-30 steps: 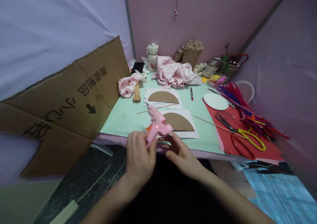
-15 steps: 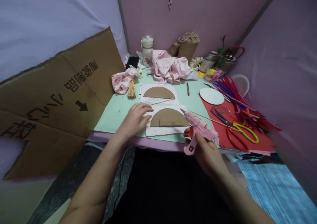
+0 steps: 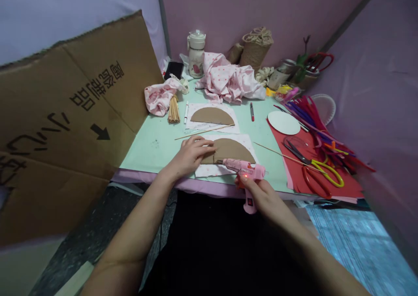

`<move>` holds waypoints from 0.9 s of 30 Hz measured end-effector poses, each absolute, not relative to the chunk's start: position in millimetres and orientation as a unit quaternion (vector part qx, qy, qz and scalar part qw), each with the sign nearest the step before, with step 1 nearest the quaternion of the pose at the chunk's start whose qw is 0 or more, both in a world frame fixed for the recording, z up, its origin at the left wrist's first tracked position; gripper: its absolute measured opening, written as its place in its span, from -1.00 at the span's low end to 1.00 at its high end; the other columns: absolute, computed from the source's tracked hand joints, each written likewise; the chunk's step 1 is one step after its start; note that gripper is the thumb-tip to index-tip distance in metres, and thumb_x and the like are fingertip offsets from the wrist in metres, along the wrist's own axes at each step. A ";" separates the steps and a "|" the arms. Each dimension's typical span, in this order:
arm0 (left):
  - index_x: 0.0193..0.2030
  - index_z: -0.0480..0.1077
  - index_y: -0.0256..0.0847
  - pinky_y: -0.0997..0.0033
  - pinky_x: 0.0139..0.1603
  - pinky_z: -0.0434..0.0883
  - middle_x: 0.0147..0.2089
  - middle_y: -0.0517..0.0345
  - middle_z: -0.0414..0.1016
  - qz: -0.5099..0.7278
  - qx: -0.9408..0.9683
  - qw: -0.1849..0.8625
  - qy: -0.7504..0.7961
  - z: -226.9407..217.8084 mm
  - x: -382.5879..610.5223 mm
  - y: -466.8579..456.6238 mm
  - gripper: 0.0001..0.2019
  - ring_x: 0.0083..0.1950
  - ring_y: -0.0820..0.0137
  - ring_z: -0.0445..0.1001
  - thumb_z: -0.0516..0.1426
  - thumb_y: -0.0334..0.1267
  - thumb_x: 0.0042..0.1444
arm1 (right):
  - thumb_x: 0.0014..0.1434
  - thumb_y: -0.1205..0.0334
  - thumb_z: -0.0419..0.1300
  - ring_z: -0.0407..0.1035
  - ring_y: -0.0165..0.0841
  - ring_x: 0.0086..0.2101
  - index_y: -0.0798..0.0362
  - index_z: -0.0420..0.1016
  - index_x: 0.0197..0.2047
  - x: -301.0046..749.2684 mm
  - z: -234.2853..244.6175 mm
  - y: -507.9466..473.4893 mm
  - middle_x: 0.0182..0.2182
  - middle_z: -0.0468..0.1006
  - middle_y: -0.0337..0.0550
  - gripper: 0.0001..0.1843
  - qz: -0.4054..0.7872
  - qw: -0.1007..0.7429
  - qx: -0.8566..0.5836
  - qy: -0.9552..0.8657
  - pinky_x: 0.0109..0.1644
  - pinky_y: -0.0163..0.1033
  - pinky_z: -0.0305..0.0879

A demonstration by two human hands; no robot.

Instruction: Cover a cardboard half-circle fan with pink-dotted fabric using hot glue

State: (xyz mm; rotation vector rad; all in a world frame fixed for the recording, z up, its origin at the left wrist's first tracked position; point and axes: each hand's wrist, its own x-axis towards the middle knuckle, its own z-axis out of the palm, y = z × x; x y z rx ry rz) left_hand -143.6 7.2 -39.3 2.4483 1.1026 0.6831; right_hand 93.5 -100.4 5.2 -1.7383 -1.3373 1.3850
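- One pink glue gun point(image 3: 241, 167) was held in the right hand point(image 3: 264, 195), with the fingers closed around the handle.
- Gun orientation: nozzle directed left, at the straight lower edge of the near cardboard semicircle point(image 3: 232, 148); contact between the two could not be determined. A red light glowed on the body.
- Left hand point(image 3: 192, 155): partly open, palm down, fingers slightly bent and lying over the left end of the near semicircle; it gripped no visible object.
- Near semicircle: positioned flat on a dotted white sheet point(image 3: 212, 171) at the front of the green tabletop point(image 3: 139, 154).
- Far cardboard semicircle point(image 3: 212, 115): located behind it, on another sheet, with a thin stick point(image 3: 196, 134) in between.
- Scissors point(image 3: 298, 152) with yellow-and-red handles: placed on red sheets point(image 3: 295, 182) at right.
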 end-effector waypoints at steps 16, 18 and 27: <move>0.06 0.51 -0.04 0.02 0.26 0.16 0.18 0.11 0.49 0.238 0.866 0.175 0.403 -38.7 -141.9 6.0 -0.68 0.22 0.24 0.30 -0.01 -0.35 0.35 | 0.14 -0.36 0.04 0.43 -0.21 -0.30 0.14 0.55 -0.26 92.5 2.9 -97.7 -0.38 0.57 -0.03 -0.33 0.508 0.255 -0.645 -0.511 -0.28 -0.24 0.30; 0.06 0.51 -0.05 0.03 0.26 0.16 0.17 0.11 0.50 0.244 0.864 0.177 0.404 -39.1 -141.8 6.0 -0.68 0.22 0.24 0.30 -0.01 -0.36 0.35 | 0.13 -0.37 0.05 0.42 -0.22 -0.29 0.13 0.55 -0.28 93.1 3.0 -97.7 -0.37 0.57 -0.03 -0.33 0.499 0.262 -0.646 -0.514 -0.26 -0.24 0.30; 0.07 0.51 -0.05 0.00 0.28 0.15 0.19 0.12 0.49 0.230 0.863 0.178 0.413 -40.1 -142.6 7.0 -0.67 0.23 0.23 0.29 -0.01 -0.38 0.32 | 0.09 -0.42 0.05 0.36 -0.27 -0.38 0.14 0.54 -0.31 100.2 5.2 -100.8 -0.46 0.51 -0.09 -0.29 0.493 0.260 -0.664 -0.498 -0.30 -0.26 0.27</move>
